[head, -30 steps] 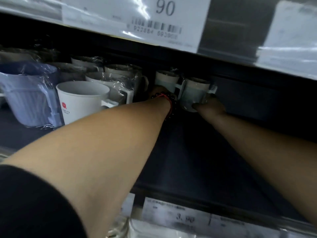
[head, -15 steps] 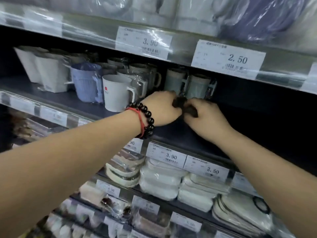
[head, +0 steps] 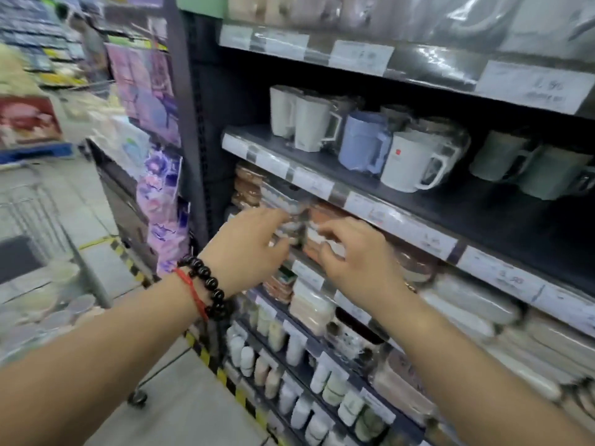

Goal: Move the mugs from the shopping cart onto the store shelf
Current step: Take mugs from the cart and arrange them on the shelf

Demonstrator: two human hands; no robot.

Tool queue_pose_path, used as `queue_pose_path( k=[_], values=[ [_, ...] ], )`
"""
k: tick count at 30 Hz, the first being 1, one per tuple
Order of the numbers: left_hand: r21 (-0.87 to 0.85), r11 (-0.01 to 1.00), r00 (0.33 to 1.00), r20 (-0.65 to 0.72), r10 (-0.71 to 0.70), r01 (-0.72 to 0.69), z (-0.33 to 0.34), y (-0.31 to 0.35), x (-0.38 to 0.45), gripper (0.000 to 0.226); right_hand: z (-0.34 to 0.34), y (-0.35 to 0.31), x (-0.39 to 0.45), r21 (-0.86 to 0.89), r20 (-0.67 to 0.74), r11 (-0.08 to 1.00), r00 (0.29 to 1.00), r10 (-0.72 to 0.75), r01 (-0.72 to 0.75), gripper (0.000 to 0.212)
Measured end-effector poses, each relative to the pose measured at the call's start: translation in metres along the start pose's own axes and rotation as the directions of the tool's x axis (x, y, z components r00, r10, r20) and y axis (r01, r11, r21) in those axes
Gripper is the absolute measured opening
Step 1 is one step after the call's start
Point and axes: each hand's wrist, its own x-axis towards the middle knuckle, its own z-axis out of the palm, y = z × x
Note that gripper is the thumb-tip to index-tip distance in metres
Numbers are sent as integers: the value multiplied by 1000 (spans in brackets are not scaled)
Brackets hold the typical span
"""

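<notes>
Now both hands are out in front of the shelving, empty. The left hand, with a dark bead bracelet and a red cord at the wrist, has its fingers loosely spread, holding nothing. The right hand is just beside it, fingers slack and slightly bent, nothing in it either. Both hang in front of wrapped packs on the level below the mugs. Up on the dark store shelf the mugs stand in a row: two pale green mugs at the right, touching, then a white mug with a red mark, a blue mug, and tall white mugs at the left. Far left, blurred, the shopping cart stands on the floor, well apart from the hands.
</notes>
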Motion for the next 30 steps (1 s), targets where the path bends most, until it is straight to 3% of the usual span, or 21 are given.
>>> queue_pose_path(
  k=[7, 14, 18, 22, 30],
  values=[
    [88, 936, 941, -32, -338, 340, -43, -143, -145, 41, 153, -128, -3, 259, 273, 966, 959, -71, -2, 21],
    [125, 829, 838, -84, -539, 546, -62, -230, -235, 34, 242, -227, -9, 313, 361, 949, 921, -143, 25, 18],
    [67, 769, 772, -80, -631, 636, -65, -269, -255, 42, 287, -261, -1, 315, 387, 948, 905, -176, 49, 17],
    [31, 703, 703, -63, -709, 711, -64, -314, -263, 33, 341, -282, 16, 329, 455, 944, 871, -187, 32, 19],
    [27, 583, 583, -38, -811, 812, -70, -432, -226, 34, 464, -312, 82, 393, 559, 919, 803, -207, -37, 24]
  ],
)
